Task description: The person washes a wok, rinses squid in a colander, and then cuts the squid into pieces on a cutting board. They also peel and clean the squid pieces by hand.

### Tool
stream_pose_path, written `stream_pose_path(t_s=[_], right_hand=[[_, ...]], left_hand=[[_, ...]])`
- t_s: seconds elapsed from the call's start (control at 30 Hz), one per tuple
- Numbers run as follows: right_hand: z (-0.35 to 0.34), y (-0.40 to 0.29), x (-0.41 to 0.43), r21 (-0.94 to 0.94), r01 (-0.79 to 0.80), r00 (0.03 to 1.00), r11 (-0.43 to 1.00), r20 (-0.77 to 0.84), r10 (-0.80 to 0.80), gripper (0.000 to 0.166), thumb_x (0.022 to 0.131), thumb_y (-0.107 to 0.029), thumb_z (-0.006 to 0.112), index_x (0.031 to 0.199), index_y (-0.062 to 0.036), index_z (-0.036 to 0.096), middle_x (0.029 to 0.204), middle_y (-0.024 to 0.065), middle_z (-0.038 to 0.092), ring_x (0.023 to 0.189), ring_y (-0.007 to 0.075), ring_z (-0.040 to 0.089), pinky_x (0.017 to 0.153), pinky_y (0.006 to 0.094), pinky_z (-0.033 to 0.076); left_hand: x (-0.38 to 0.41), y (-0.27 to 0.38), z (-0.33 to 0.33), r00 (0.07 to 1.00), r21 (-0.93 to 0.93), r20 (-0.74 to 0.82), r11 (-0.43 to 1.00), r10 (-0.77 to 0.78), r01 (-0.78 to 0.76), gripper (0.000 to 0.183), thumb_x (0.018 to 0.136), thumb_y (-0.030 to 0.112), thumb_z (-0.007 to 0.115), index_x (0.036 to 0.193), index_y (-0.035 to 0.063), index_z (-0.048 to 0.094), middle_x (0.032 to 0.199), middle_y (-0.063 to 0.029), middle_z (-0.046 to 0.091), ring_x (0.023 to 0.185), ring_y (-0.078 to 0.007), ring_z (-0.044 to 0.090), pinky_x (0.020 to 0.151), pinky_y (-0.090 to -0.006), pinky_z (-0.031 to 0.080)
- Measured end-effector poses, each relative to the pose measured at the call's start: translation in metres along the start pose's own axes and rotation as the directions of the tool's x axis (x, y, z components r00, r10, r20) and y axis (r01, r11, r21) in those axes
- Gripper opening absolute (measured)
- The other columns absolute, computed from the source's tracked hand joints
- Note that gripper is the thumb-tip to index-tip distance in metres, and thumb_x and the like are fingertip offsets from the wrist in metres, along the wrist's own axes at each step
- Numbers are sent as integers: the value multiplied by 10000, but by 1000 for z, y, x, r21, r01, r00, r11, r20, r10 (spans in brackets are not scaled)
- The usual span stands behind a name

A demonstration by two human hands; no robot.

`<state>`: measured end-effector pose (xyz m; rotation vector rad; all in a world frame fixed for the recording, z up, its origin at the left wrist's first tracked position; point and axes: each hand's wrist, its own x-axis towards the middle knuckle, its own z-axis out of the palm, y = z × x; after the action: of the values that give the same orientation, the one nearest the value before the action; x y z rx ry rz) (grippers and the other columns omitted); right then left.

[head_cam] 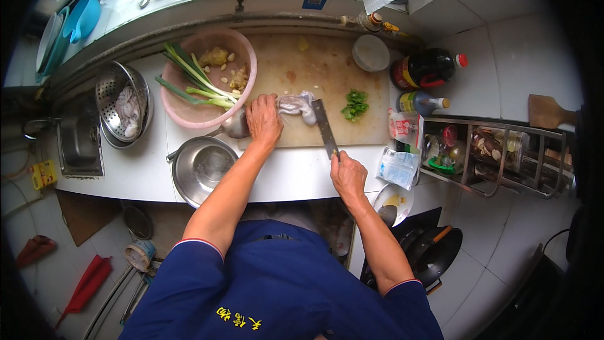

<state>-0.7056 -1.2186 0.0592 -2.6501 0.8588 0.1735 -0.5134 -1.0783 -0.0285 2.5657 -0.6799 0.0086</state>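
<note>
A pale, slippery piece of raw seafood, perhaps squid or octopus [298,105], lies on the wooden cutting board [292,61]. My left hand [264,120] is at its left end, back of the hand up; whether the fingers grip it cannot be told. My right hand [348,174] is closed around the handle of a kitchen knife [324,127], whose blade rests against the seafood's right end. Chopped green herbs [355,105] lie farther right on the board. Under and left of my left hand is a metal ladle or scoop [233,125], partly hidden.
A pink basin [251,52] holds green onions, ginger and garlic. Nearer stands a steel pot [204,170]. A colander [104,87] with more seafood is beside the sink [80,144]. Right of the board are sauce bottles [422,68], bags [398,167] and a metal rack [490,125].
</note>
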Motion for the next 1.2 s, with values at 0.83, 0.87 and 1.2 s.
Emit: stream_pose_path(t_s=[0.83, 0.87, 1.2], right_hand=[[33, -80, 40, 36, -119, 976, 992, 188, 111, 250, 952, -211, 498, 907, 31, 541, 748, 270, 656, 752, 461, 648, 720, 539, 499], [34, -81, 43, 44, -122, 976, 992, 189, 111, 253, 951, -212, 501, 911, 34, 543, 762, 277, 656, 766, 465, 648, 727, 543, 498], [61, -90, 101, 154, -136, 989, 979, 78, 125, 294, 933, -243, 544, 933, 48, 589, 793, 293, 654, 792, 482, 637, 734, 553, 491]], left_hand=[[10, -10, 23, 953, -105, -6, 948, 303, -302, 197, 808, 82, 629, 1001, 57, 665, 886, -74, 592, 831, -277, 563, 749, -402, 440], [10, -10, 23, 950, -92, 4, 946, 313, -311, 197, 803, 76, 620, 995, 57, 663, 880, -75, 589, 829, -277, 563, 746, -401, 441], [8, -8, 20, 929, -81, 26, 927, 368, -365, 210, 753, 65, 598, 955, 66, 659, 881, -78, 589, 841, -274, 570, 747, -394, 447]])
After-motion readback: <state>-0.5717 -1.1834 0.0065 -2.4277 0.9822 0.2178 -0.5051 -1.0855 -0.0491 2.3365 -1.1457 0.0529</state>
